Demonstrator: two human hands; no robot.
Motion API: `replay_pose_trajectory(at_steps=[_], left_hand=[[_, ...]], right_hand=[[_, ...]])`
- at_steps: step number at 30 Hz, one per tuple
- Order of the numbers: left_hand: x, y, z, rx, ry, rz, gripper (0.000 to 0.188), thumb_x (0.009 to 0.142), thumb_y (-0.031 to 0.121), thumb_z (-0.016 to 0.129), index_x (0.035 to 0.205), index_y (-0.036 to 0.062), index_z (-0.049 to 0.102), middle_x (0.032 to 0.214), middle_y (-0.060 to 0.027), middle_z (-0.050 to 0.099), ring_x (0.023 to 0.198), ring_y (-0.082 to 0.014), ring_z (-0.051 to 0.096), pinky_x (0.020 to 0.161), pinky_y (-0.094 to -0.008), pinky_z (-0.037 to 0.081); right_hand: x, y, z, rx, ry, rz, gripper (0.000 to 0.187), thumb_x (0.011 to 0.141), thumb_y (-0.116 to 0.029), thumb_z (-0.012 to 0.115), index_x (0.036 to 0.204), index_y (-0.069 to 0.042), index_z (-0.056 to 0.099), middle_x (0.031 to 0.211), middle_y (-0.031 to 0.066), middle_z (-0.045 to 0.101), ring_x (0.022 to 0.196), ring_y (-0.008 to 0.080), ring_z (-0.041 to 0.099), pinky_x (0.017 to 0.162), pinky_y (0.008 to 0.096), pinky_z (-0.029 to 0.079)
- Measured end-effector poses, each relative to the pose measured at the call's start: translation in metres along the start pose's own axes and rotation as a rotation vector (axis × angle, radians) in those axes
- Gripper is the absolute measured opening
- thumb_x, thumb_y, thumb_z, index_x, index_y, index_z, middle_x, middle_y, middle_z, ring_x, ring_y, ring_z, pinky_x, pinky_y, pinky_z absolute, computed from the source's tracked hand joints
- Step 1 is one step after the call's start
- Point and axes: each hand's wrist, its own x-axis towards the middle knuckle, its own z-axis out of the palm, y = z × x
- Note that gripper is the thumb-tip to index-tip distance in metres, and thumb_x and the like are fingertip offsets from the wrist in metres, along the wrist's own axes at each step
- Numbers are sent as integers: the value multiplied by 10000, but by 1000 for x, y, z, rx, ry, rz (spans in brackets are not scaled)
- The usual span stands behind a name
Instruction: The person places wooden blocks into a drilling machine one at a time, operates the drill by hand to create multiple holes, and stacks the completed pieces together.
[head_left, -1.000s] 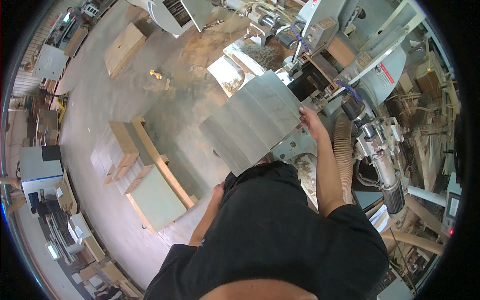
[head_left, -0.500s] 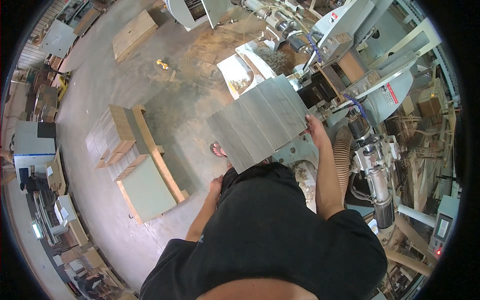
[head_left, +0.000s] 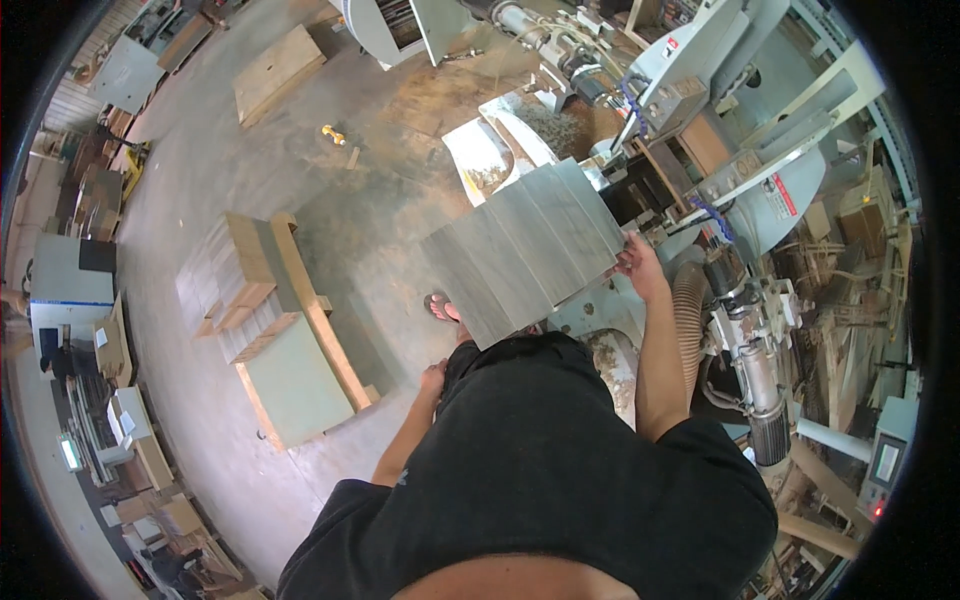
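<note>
Several grey wood-grain boards (head_left: 525, 250) lie side by side in front of me, their ends stepped, above the machine's bed. At their right end is my right hand (head_left: 642, 268); its thumb is on top and its bent fingers close on the edge of a board. My left hand (head_left: 433, 378) hangs beside my left thigh, away from the boards. Its fingers are loosely curled with nothing visible in them, though part of them is hidden.
A woodworking machine with motors (head_left: 755, 365) and a ribbed hose (head_left: 688, 305) stands close on my right. Left on the floor is a pallet (head_left: 318, 315) with stacked panels (head_left: 238, 265). Farther off lie a yellow object (head_left: 332, 134) and a wooden panel (head_left: 280, 72).
My right hand's fingers have shifted at the boards' end, with more of the fingertips showing. The view has moved slightly. My left hand stays by my thigh.
</note>
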Motion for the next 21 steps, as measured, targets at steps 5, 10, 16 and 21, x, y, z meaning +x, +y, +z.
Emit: replay_pose_trajectory(at_steps=[5, 10, 16, 21], left_hand=[[6, -5, 1, -34, 28, -19, 545, 954, 475, 444, 1143, 14, 665, 1187, -238, 637, 1128, -375, 584, 979, -393, 430], [5, -5, -2, 126, -10, 105, 559, 942, 472, 456, 1146, -12, 647, 1142, -244, 649, 1110, -358, 599, 933, -407, 456], [-11, 13, -3, -304, 22, -149, 518, 921, 460, 502, 1083, -14, 635, 906, -149, 643, 867, -279, 608, 649, -455, 477], [-13, 1, 5, -644, 95, -244, 508, 891, 453, 566, 1112, -2, 611, 859, -72, 588, 710, -226, 521, 569, -394, 421]], right_hand=[[12, -35, -7, -191, 185, -109, 505, 884, -457, 645, 1247, -107, 624, 1085, -7, 657, 917, 127, 604, 720, 284, 432], [60, -65, 0, -927, 408, -406, 558, 865, -339, 651, 1311, -19, 553, 1184, 137, 648, 1070, 311, 616, 890, 410, 475], [101, -78, 2, -1472, 475, -120, 508, 902, -244, 577, 1346, -18, 479, 1335, 222, 539, 1207, 407, 536, 993, 499, 459], [104, -82, 4, -1332, 497, 0, 348, 926, -239, 582, 1171, 8, 602, 1209, 229, 613, 1140, 408, 580, 946, 522, 482]])
